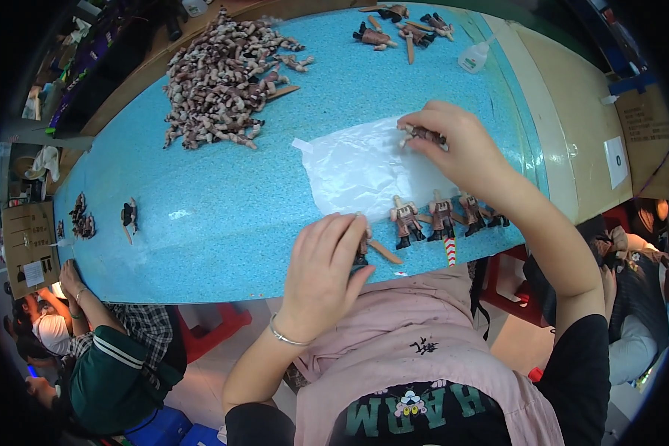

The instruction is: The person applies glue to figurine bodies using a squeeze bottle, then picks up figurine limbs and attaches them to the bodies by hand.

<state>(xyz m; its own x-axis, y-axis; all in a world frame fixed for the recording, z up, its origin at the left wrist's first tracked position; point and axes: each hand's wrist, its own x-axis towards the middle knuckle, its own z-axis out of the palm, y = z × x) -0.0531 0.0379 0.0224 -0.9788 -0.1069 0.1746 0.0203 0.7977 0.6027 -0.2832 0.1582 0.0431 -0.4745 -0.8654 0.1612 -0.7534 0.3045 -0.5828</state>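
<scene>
My right hand (457,145) is raised over the far right part of a wrinkled white sheet (342,167), pinching a small brown toy figure (427,134) between thumb and fingers. Near the table's front edge, my left hand (321,260) is closed around another toy figure (363,241), mostly hidden by the fingers. A flat tan blade-shaped piece (386,253) sticks out to the right of that figure. Several brown figures with black boots lie in a row to the right, among them one figure (406,221) beside another figure (442,213).
A large heap of figure parts (215,82) covers the far left of the blue table (223,223). At the far right lie several loose figures (416,33) and a small white bottle (474,56). More figures (82,215) lie at left, near a co-worker in a green sleeve (104,372).
</scene>
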